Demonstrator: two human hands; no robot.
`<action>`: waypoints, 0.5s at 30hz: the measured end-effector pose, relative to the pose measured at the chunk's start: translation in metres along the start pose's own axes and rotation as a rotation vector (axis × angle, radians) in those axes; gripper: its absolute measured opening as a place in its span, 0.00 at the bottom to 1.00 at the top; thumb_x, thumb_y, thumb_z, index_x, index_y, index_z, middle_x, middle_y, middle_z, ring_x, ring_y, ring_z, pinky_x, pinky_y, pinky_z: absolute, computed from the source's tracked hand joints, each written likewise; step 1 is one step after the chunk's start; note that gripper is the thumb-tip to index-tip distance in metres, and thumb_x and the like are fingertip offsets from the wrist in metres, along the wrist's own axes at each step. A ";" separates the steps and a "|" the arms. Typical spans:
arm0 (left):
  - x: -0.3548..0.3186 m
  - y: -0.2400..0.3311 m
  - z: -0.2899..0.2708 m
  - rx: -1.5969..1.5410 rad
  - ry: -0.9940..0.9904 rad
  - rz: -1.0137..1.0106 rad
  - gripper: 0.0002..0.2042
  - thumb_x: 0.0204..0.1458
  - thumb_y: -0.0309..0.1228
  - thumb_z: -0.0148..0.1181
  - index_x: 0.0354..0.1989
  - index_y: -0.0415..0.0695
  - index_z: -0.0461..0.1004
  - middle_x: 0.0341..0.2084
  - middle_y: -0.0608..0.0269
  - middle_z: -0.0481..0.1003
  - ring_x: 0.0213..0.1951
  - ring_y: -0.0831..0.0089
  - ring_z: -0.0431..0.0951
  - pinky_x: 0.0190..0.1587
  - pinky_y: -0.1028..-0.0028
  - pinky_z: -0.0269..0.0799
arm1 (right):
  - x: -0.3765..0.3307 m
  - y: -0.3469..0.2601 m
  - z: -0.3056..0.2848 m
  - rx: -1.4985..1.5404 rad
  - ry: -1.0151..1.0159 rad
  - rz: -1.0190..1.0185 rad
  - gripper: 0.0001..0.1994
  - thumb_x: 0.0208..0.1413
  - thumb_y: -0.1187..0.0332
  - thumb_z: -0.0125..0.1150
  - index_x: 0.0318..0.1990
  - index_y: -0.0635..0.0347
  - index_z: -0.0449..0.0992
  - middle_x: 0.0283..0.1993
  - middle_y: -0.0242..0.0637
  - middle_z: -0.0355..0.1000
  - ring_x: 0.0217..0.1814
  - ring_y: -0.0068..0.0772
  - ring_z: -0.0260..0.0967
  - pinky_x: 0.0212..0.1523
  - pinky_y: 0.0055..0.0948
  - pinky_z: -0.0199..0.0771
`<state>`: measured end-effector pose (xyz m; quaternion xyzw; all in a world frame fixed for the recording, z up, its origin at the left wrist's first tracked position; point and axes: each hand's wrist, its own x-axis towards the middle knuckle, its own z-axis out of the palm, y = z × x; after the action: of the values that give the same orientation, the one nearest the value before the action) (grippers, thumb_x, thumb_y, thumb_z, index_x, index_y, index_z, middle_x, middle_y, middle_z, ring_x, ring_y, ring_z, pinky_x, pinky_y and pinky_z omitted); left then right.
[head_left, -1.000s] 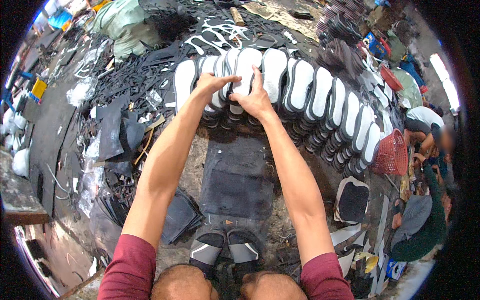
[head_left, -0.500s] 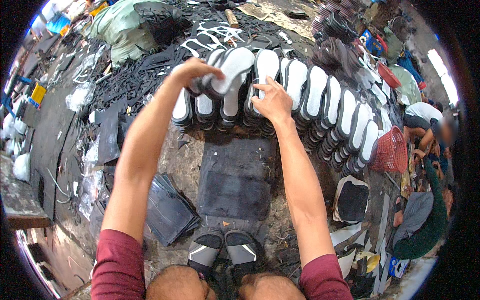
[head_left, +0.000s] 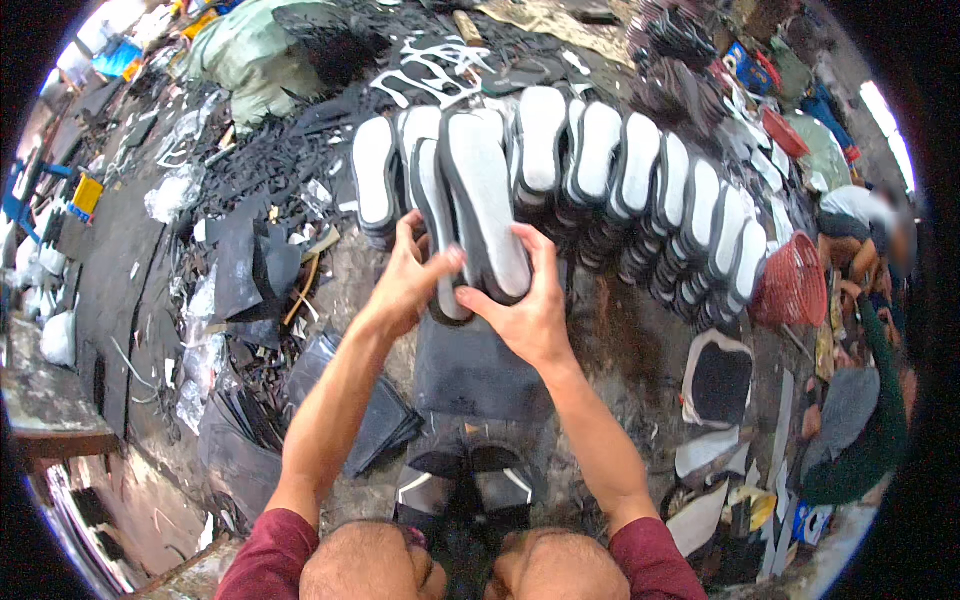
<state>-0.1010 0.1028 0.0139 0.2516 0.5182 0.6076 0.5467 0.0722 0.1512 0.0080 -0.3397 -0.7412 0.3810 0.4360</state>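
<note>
In my right hand (head_left: 525,305) is the near end of a white-topped shoe sole (head_left: 490,185) with a dark rim, pinched between thumb and fingers. My left hand (head_left: 410,282) closes on the narrow end of another white-and-black sole (head_left: 434,230), which leans on edge against the first. Both soles are held above the floor, their far ends over the row. Behind them, a curved row of stacked soles (head_left: 540,140) stretches to the right, white faces up, with one stack (head_left: 375,170) at its left end.
A dark mat (head_left: 480,375) lies before my feet, with dark sheets (head_left: 375,415) to its left. A red basket (head_left: 790,285) stands beyond the row's right end, near a crouching person (head_left: 855,225). Black scraps (head_left: 300,150) and a pale green sack (head_left: 240,60) fill the far left.
Both hands have come nearer to me. The left brought soles in from the row's upper left, and the right now grips a sole instead of reaching over the stacks.
</note>
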 end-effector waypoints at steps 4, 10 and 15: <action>-0.040 -0.057 0.032 -0.093 -0.118 -0.044 0.54 0.36 0.26 0.80 0.69 0.43 0.44 0.56 0.46 0.69 0.58 0.58 0.72 0.58 0.60 0.72 | -0.073 0.014 -0.049 0.351 -0.054 0.305 0.43 0.41 0.78 0.78 0.65 0.61 0.57 0.59 0.46 0.66 0.61 0.36 0.67 0.63 0.37 0.68; -0.079 -0.111 0.001 0.298 -0.121 -0.100 0.47 0.35 0.22 0.75 0.68 0.46 0.57 0.52 0.52 0.75 0.56 0.64 0.74 0.58 0.64 0.70 | -0.143 -0.011 -0.108 0.406 0.199 0.582 0.36 0.41 0.75 0.65 0.63 0.63 0.62 0.54 0.43 0.68 0.52 0.38 0.75 0.54 0.33 0.76; -0.108 -0.128 -0.115 0.394 -0.059 -0.074 0.41 0.33 0.21 0.70 0.65 0.38 0.66 0.55 0.57 0.75 0.57 0.66 0.74 0.61 0.67 0.67 | -0.188 0.002 -0.196 0.273 0.351 0.634 0.38 0.38 0.74 0.59 0.64 0.63 0.62 0.57 0.43 0.68 0.53 0.36 0.73 0.49 0.31 0.78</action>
<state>-0.1198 -0.0555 -0.1129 0.3524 0.6194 0.4665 0.5239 0.3233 0.0473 -0.0023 -0.5507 -0.4559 0.5282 0.4581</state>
